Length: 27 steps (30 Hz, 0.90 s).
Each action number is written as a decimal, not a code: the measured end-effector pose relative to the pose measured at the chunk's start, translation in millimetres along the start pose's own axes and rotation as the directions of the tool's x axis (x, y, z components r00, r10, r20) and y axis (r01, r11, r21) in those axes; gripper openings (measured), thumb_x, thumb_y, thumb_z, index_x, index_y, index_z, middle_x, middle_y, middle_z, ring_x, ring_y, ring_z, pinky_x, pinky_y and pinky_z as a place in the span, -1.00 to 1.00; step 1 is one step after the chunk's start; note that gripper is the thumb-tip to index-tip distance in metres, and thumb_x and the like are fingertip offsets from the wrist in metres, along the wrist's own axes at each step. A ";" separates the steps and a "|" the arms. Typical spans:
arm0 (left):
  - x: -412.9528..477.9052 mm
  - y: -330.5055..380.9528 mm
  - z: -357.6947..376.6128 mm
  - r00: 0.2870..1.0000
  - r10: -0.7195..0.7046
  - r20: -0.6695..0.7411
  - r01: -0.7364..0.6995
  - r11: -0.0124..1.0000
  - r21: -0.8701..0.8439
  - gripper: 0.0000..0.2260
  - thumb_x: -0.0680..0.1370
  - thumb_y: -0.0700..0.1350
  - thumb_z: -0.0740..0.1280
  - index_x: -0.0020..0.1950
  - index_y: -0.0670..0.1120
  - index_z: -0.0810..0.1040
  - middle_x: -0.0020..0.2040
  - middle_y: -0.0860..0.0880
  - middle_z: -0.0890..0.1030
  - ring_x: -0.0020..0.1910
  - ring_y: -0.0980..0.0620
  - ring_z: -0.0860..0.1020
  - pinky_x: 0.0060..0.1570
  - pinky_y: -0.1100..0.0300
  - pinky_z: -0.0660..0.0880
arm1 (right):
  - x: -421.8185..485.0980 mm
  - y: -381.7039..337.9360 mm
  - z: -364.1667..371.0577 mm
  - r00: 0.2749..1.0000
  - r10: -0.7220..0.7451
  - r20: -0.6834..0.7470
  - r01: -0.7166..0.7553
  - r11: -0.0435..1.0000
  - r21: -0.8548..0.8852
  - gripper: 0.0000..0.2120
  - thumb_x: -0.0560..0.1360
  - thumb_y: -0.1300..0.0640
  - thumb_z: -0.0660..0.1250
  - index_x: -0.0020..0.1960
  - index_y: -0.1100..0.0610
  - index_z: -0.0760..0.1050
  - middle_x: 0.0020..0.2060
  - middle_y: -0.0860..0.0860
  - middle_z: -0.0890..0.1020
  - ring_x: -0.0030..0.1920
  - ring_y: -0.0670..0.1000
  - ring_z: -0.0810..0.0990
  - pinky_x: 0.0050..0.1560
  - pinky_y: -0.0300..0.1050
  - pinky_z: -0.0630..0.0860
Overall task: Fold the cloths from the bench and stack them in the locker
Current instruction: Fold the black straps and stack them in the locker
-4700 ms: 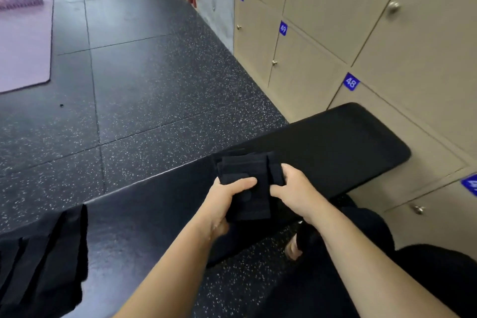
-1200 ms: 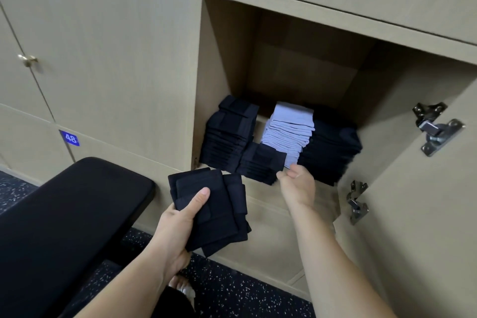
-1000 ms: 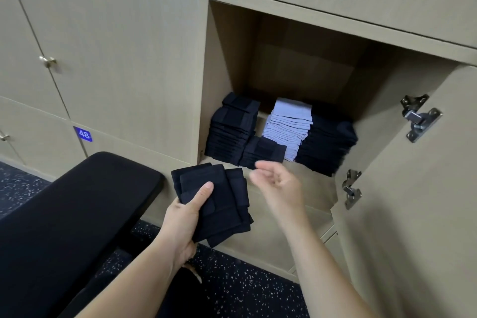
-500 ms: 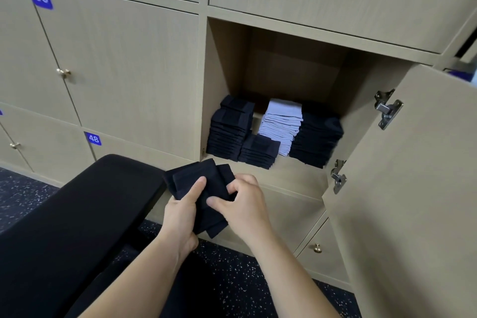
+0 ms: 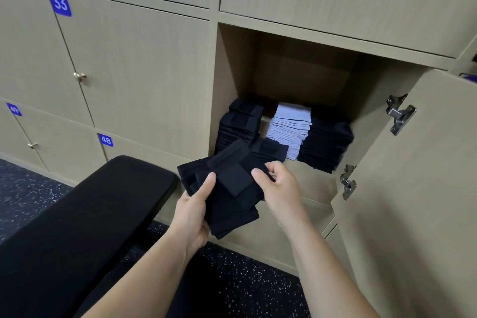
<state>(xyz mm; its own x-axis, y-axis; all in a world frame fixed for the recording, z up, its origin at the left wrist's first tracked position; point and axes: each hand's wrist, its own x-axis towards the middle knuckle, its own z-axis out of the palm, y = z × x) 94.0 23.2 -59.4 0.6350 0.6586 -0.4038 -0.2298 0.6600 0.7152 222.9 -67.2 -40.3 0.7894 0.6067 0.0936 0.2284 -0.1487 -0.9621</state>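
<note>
Folded black cloths (image 5: 232, 196), a small bundle of several pieces slightly fanned apart, sit in your two hands just outside the mouth of the open pale wooden locker (image 5: 237, 64), a little below its shelf. In the head view your left hand (image 5: 193, 212) grips the bundle from beneath, its thumb laid across the top. Your right hand (image 5: 281, 186) pinches the bundle's right edge, thumb on top and fingers curled behind. Inside the locker stand a tall stack of black cloths (image 5: 240, 124) at the left, a low black stack (image 5: 271, 148) in front, a pale blue-grey stack (image 5: 290, 129) in the middle and another tall black stack (image 5: 327, 144) at the right, all close together. The locker's wooden door (image 5: 413, 188) hangs open at your right, showing its metal hinges (image 5: 400, 113). The black padded bench (image 5: 90, 214) lies at your left, its end near the bundle. Closed doors beside it carry blue labels 33 (image 5: 59, 2) and 48 (image 5: 105, 140), above a dark speckled floor (image 5: 245, 286)
</note>
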 end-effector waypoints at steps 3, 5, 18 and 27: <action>2.5 -3.5 3.5 1.000 -0.003 -0.014 0.003 1.000 0.008 -0.63 0.46 -0.08 0.47 0.25 -0.09 0.56 0.05 -0.13 0.70 0.02 -0.17 0.68 0.01 -0.19 0.61 | 3.9 4.8 -3.6 0.998 0.058 -0.012 -0.057 0.996 0.069 -0.88 0.50 0.05 0.34 -0.03 0.09 0.49 -0.08 0.07 0.65 -0.07 0.07 0.64 -0.03 0.15 0.63; 5.9 -5.8 5.5 0.999 0.003 -0.034 -0.003 1.000 0.008 -0.64 0.46 -0.12 0.48 0.24 -0.10 0.56 0.03 -0.14 0.70 -0.01 -0.17 0.69 -0.05 -0.17 0.63 | 6.2 7.6 -6.1 0.997 0.074 -0.012 -0.073 0.995 0.068 -0.89 0.50 0.08 0.36 -0.02 0.09 0.51 -0.09 0.06 0.66 -0.07 0.07 0.65 -0.02 0.13 0.63; 53.7 -19.0 16.1 0.994 0.003 -0.114 -0.004 1.000 -0.001 -0.67 0.46 -0.14 0.49 0.20 -0.08 0.56 0.01 -0.11 0.71 -0.05 -0.14 0.69 -0.19 -0.06 0.63 | 71.8 36.9 -41.5 0.909 0.349 -0.227 -0.195 0.839 0.508 -0.91 0.44 0.33 0.43 -0.16 0.17 0.59 -0.24 0.05 0.65 -0.23 0.00 0.59 -0.14 -0.11 0.54; 93.1 -21.4 29.0 0.997 -0.027 -0.067 0.028 0.999 0.018 -0.73 0.46 -0.16 0.48 0.15 -0.08 0.57 -0.01 -0.11 0.72 0.01 -0.18 0.67 0.08 -0.21 0.57 | 179.9 62.5 -54.3 0.834 0.377 -0.403 -0.206 0.891 0.405 -0.74 0.46 0.33 0.43 -0.31 0.29 0.39 -0.25 -0.05 0.49 -0.25 -0.10 0.50 0.03 -0.11 0.44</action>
<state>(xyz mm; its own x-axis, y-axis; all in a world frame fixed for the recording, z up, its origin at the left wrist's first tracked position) 179.5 60.0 -95.8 0.5897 0.6637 -0.4601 -0.1986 0.6714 0.7139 410.1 -9.7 -69.8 0.9741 0.1353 -0.1813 -0.1906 0.0589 -0.9799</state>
